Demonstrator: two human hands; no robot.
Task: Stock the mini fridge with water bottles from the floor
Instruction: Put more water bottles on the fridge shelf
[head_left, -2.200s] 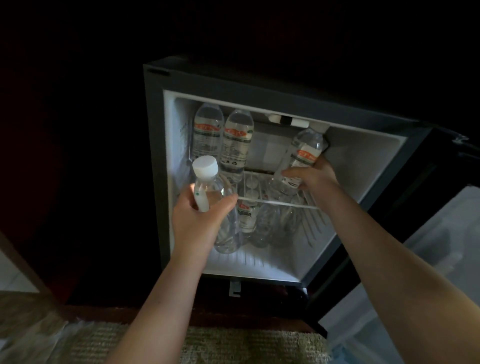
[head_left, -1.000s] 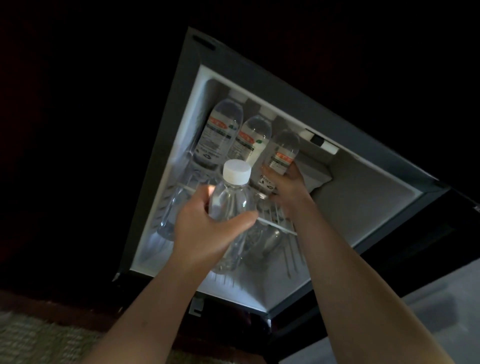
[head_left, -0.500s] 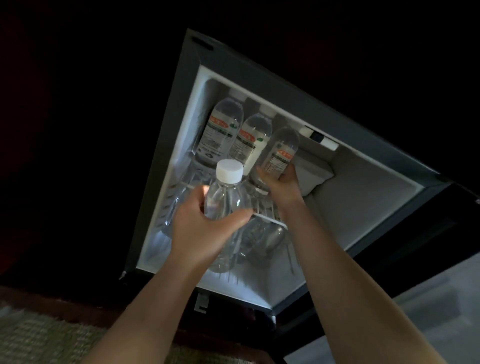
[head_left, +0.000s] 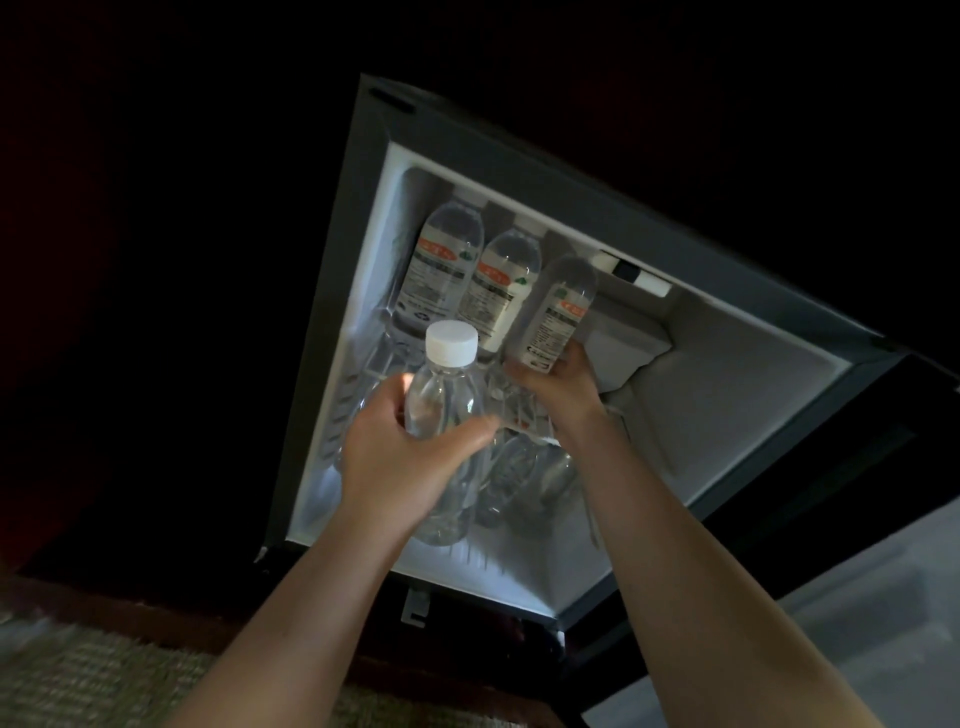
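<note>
The mini fridge (head_left: 717, 415) stands open and lit inside. My left hand (head_left: 400, 462) grips a clear water bottle (head_left: 447, 395) with a white cap, upright in front of the fridge opening. My right hand (head_left: 558, 387) reaches onto the upper wire shelf (head_left: 519, 423) and holds the base of a labelled bottle (head_left: 563, 306), the third from the left. Two more labelled bottles (head_left: 444, 265) (head_left: 501, 286) stand beside it on that shelf. Below the shelf, several clear bottles (head_left: 519, 478) sit in the lower compartment, partly hidden by my hands.
The fridge door (head_left: 831, 597) hangs open at the right. A white box (head_left: 623, 358) is fixed to the fridge's back wall right of my right hand. Woven carpet (head_left: 104, 680) covers the floor at the bottom left. Surroundings are dark.
My right hand has slid its bottle leftward along the upper shelf until it stands beside the other two. My left hand keeps its bottle in front of the fridge. The view tilted.
</note>
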